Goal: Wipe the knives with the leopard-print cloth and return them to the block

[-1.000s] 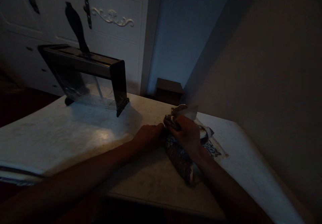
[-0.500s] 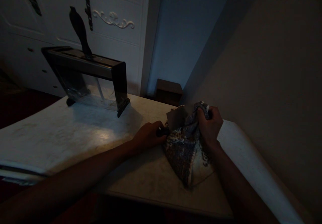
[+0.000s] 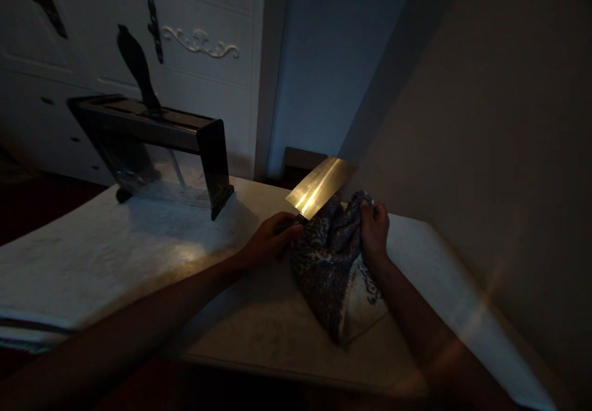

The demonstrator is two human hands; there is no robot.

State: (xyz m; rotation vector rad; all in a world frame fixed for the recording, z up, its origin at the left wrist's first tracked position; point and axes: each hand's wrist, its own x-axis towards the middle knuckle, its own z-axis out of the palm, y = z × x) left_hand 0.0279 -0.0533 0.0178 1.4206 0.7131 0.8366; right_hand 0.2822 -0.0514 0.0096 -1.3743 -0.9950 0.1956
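Bare forearms (image 3: 157,317) angled inward, left hand (image 3: 274,238) curled in a grip, right hand (image 3: 376,232) clenched (thumb (image 3: 365,211) pointing up)

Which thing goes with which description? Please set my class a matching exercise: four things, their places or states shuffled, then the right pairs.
1. Knife
2. Cloth
3. Holder
4. Cabinet

A. White, with a raised scroll ornament
B. Patterned, bunched in the right hand
C. Black-framed, standing on the table
D. Gleaming, in the left hand

Pairs: 1-D, 2-B, 3-C, 4-A
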